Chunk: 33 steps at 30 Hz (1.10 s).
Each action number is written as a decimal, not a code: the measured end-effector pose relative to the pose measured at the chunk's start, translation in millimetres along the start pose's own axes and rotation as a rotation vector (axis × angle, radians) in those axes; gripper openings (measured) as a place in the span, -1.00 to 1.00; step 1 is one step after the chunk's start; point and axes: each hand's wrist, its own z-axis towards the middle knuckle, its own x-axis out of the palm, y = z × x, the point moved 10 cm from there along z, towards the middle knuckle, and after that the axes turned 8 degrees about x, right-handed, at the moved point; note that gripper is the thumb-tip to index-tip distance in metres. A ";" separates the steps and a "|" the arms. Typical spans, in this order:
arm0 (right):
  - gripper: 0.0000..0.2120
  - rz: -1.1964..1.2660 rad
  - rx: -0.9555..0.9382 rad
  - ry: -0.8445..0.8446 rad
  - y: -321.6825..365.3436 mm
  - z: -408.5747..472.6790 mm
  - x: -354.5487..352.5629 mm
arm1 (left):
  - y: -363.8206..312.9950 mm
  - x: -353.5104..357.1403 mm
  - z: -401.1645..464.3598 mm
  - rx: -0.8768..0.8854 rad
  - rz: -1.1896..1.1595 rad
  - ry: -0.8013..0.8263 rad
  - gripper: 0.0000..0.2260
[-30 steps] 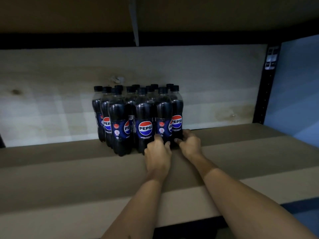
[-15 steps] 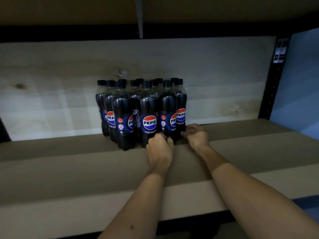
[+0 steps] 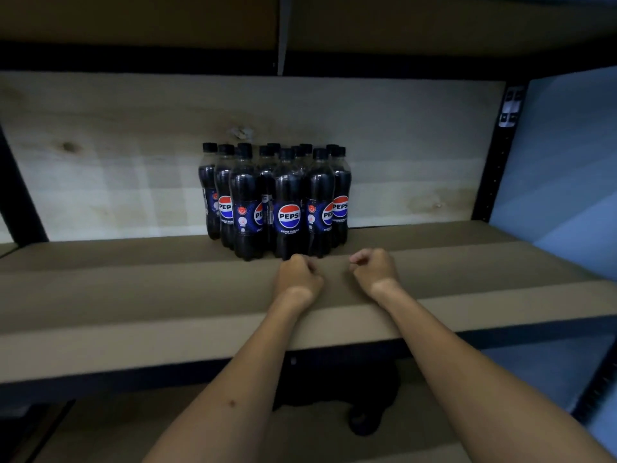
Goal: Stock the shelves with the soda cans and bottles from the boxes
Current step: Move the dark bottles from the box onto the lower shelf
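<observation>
I am looking at the pack of Pepsi bottles [image 3: 277, 202] standing upright at the back of the shelf [image 3: 133, 295], against the wall. My left hand [image 3: 298, 276] and right hand [image 3: 374, 269] are both clenched, holding nothing, just before it. I am judging the pack placed; fetch more from the boxes.

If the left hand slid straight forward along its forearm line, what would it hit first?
Most likely the front Pepsi bottle of the dark plastic bottle cluster: the left hand, fingers curled and holding nothing, sits just before its base. Any gap is too small to judge.
</observation>
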 end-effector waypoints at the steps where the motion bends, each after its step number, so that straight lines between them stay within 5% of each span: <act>1: -0.90 -0.034 -0.006 0.026 0.2 -10.9 -0.1 | -0.5 -1.2 -8.0 0.015 0.033 0.039 -0.86; 7: -0.79 -0.295 -0.152 0.206 13.3 -78.3 11.1 | -6.8 -21.5 -62.9 0.133 0.274 0.154 -0.70; 12: -0.73 -0.413 -0.287 0.083 18.0 -140.8 6.6 | -11.9 -37.1 -118.3 0.297 0.433 0.081 -0.68; 18: -0.60 -0.201 -0.485 -0.030 -1.0 -222.0 9.5 | 3.7 -46.5 -197.2 0.605 0.536 -0.074 -0.47; 22: -0.59 -0.059 -0.426 0.069 -32.6 -261.2 27.9 | 46.3 -37.4 -240.7 0.531 0.385 -0.006 -0.51; 25: -0.60 -0.116 -0.247 0.293 -79.6 -290.0 67.6 | 111.1 -8.9 -276.6 0.307 0.308 0.196 -0.61; 30: -0.65 -0.443 0.008 0.913 -175.1 -371.8 148.8 | 203.7 53.1 -366.7 -0.028 0.191 0.713 -0.73; 33: -0.46 -0.620 0.064 1.256 -221.3 -430.3 173.5 | 221.1 84.3 -426.0 -0.089 0.202 1.046 -0.67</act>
